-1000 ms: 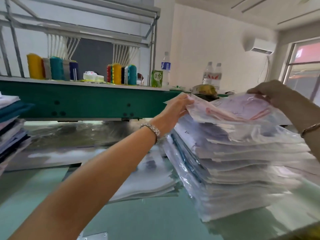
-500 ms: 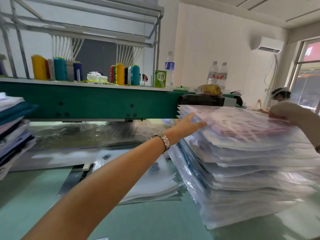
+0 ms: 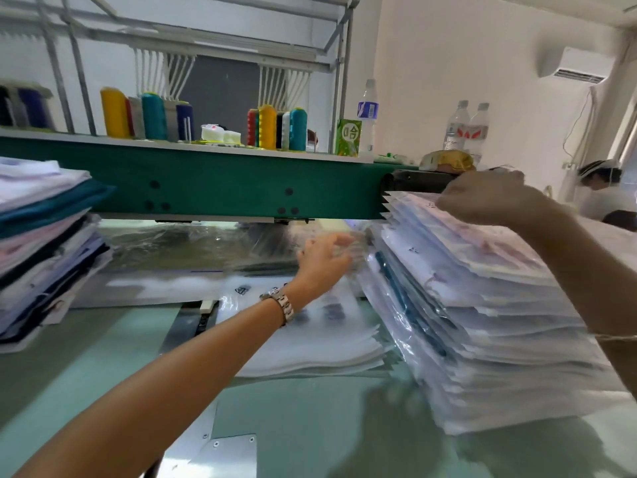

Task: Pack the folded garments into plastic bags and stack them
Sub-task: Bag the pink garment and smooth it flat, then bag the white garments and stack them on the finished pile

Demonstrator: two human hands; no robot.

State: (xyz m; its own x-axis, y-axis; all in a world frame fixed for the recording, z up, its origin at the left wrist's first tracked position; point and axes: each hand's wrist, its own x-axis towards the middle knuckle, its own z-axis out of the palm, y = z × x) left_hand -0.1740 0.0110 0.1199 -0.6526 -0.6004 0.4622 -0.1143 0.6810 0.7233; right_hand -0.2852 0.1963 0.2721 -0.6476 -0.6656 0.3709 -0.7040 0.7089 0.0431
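A pale green glass bench (image 3: 310, 426) runs under the green beam (image 3: 224, 188) of a machine topped with thread cones (image 3: 265, 127), in a white-walled workroom. Another person (image 3: 599, 191) sits at the far right.

The stack of bagged garments (image 3: 482, 322) stands tall on the right of the bench and leans a little towards the camera. Its topmost bag (image 3: 475, 243) lies flat on the pile. The unbagged folded garments (image 3: 44, 236) are piled at the left edge, and a sheaf of empty plastic bags (image 3: 310, 346) lies flat between the two piles.

The step in hand looks like settling the latest bagged garment onto the stack and squaring it. Next would likely come fetching a fresh garment from the left pile and a bag from the sheaf. That calls for both hands to leave the stack without nudging its slippery, overhanging layers.

The left hand (image 3: 325, 260) is stretched well forward, arm nearly straight. Its fingers are spread and loose against the crinkled plastic at the stack's left flank, gripping nothing that shows, though motion blur softens it. The right hand (image 3: 489, 201) reaches over the far top corner, wrist raised, knuckles up and fingers bent down onto the top bag. Whether it pinches the plastic or merely presses it, I cannot tell.
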